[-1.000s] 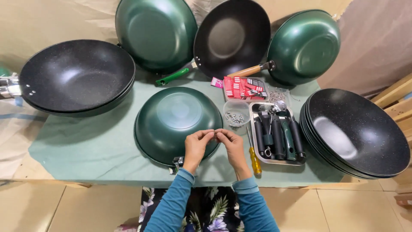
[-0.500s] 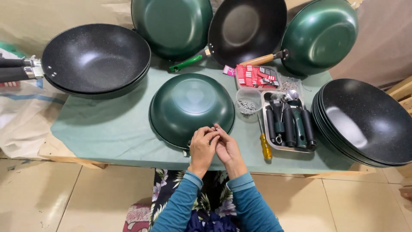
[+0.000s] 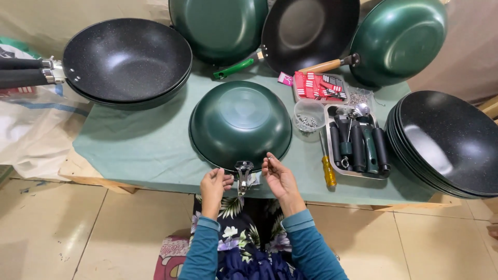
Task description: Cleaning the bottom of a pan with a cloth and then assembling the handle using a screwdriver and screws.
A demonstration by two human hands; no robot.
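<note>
I see my left hand [image 3: 215,185] at the near edge of the table, fingers loosely curled, its fingertips touching the left side of a small metal handle bracket [image 3: 243,172] that sticks out from the rim of an upturned green wok [image 3: 240,123]. My right hand [image 3: 278,177] is just to the right of the bracket, palm half open, thumb and forefinger pinched on something tiny; I cannot tell what it is. The wok lies bottom up in the middle of a green cloth [image 3: 145,145], directly beyond both hands. To its right stand a clear cup of small screws [image 3: 308,116], a yellow-handled screwdriver [image 3: 328,167] and a metal tray of dark pan handles [image 3: 358,145]. Farther right is a stack of black woks [image 3: 446,142]. At the far left sits another stack of black speckled woks [image 3: 127,59], and three more woks lean along the far edge.
</note>
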